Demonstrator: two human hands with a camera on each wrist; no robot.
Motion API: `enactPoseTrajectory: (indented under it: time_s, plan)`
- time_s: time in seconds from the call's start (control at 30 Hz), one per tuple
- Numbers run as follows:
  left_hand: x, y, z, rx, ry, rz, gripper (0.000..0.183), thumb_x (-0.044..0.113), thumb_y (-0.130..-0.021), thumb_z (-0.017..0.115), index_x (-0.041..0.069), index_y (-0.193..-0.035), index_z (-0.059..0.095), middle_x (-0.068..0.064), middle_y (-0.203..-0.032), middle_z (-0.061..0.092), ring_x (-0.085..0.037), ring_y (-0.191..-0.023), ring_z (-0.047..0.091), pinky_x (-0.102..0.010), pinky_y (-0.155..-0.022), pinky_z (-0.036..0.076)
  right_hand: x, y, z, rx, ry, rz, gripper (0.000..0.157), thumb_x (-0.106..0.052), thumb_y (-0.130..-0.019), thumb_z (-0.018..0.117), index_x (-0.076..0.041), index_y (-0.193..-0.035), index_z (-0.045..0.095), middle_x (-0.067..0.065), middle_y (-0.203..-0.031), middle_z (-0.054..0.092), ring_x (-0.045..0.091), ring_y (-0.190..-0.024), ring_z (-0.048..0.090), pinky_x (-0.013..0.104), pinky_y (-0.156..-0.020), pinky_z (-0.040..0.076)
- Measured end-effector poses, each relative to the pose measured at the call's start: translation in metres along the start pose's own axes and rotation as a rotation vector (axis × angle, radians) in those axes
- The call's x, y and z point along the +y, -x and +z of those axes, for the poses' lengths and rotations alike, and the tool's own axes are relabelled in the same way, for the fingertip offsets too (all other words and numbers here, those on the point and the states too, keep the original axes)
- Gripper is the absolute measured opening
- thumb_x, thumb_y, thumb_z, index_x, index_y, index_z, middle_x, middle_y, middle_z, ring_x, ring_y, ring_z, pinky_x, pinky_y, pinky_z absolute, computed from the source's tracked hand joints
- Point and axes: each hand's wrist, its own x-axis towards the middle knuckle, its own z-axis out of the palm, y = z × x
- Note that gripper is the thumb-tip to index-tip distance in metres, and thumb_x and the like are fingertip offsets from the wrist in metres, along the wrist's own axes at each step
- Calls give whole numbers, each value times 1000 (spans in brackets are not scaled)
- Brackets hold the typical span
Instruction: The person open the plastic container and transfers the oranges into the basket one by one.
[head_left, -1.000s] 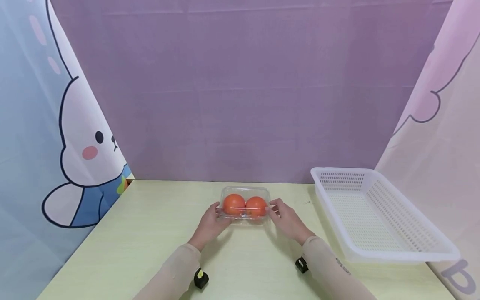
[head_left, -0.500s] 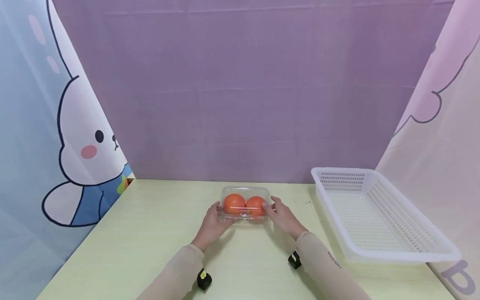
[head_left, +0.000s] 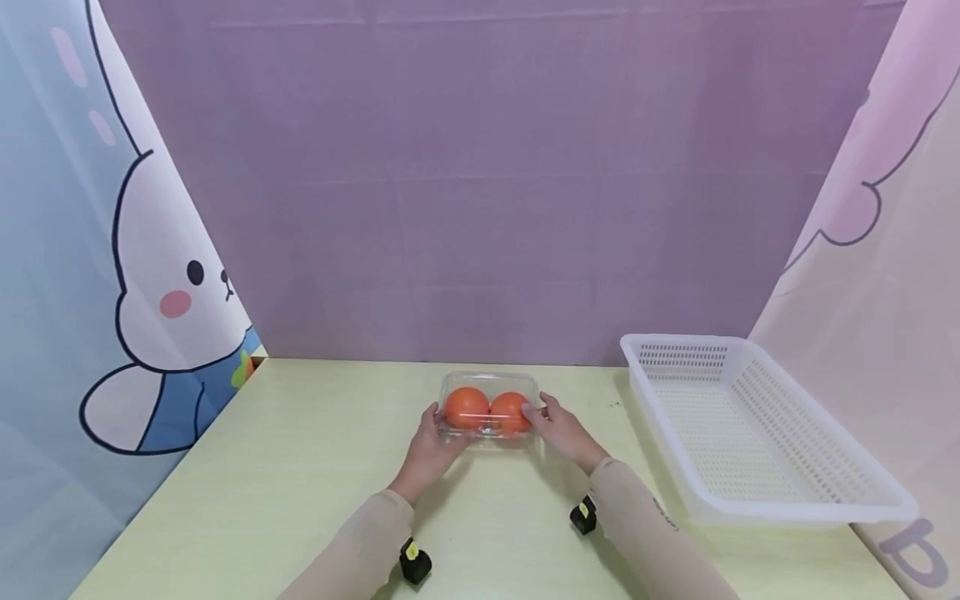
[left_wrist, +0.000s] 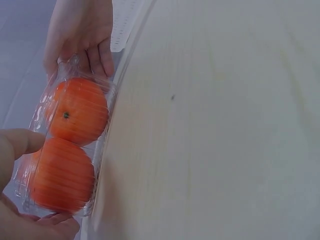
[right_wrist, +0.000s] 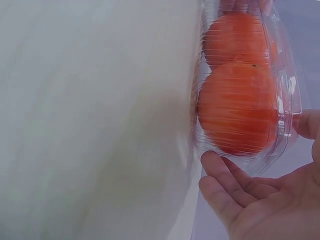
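A clear plastic clamshell box [head_left: 489, 382] sits on the table near its back edge, its lid down. Inside lie two oranges side by side, the left orange [head_left: 467, 408] and the right orange [head_left: 510, 413]; a small green stem end shows on one in the left wrist view. My left hand [head_left: 427, 454] grips the box's left end, thumb on the near side and fingers at the end wall. At the opposite end my right hand [head_left: 564, 433] holds the box, its thumb [right_wrist: 306, 123] against the near side and fingertips [right_wrist: 212, 160] at the end wall.
A white perforated plastic basket [head_left: 675, 433] stands on the right of the pale wooden table [head_left: 315, 450]. A purple cloth [head_left: 480, 183] hangs behind, with printed cloths at both sides. Black wrist cameras hang below both sleeves.
My right hand has shifted slightly left and its thumb has come onto the box's near right side. The left forearm has moved a little right. The box has stayed in place.
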Motion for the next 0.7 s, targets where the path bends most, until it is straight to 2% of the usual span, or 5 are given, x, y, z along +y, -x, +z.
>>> enactPoseTrajectory:
  time_s: [0.23, 0.7]
  plan:
    - [1, 1, 2, 13, 4, -8, 94, 39, -79, 69, -3, -141, 13, -25, -138, 34, -38, -125, 33, -50, -100, 31, -2, 1, 0, -14, -25, 10, 77, -53, -91, 42, 1, -142, 21, 21, -129, 47, 34, -118, 43, 51, -97, 35]
    - [4, 4, 2, 12, -1, -27, 89, 38, -83, 65, -1, -143, 13, -24, -138, 35, -38, -124, 35, -50, -99, 33, -2, 1, 2, -12, -11, 5, 78, -54, -91, 40, 0, -143, 20, 22, -129, 46, 35, -118, 43, 50, -98, 34]
